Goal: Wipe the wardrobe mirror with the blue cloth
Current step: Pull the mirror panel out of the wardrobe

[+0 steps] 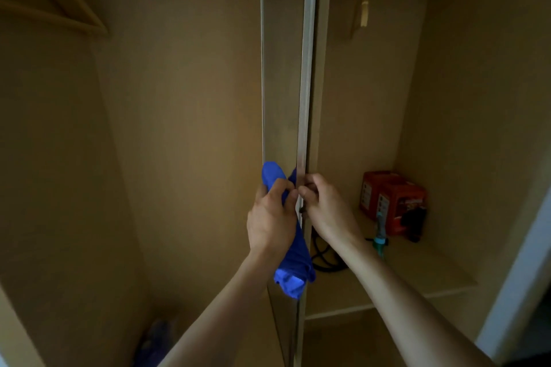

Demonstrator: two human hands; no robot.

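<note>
Dim beige wardrobe interior, seen from the head camera looking forward and down. Tall wardrobe door (280, 83) stands edge-on in the centre, with a pale metal edge strip (307, 68) running top to bottom; the narrow panel face between its two edges looks like the mirror side, seen at a steep angle, so can't confirm reflection clearly. Left hand (272, 217) is closed around a bright blue soft cloth (293, 262), bunched; one end of the cloth sticks up above the knuckles against the door face, the longer end hangs down below the wrist along the door edge. Left fingertips sit right at the metal strip. Right hand (323, 205) is on the other side of the door edge, fingers curled in, pinching a small dark knob or latch (302, 210) on the edge; exact grip is partly hidden by the fingers. The two hands are just beside each other, nearly touching across the strip. Both forearms are bare and come in from the bottom of the view. To the right, a light wooden shelf (417, 271) holds two red-orange boxes (393, 199) at the back corner, a small teal-topped bottle (380, 235) in front of them, and a dark coiled cable (325, 261) near the door. Upper left, a slanted wooden shelf bracket (59, 6). Bottom left, a blurry purplish object (155, 340), can't identify.
</note>
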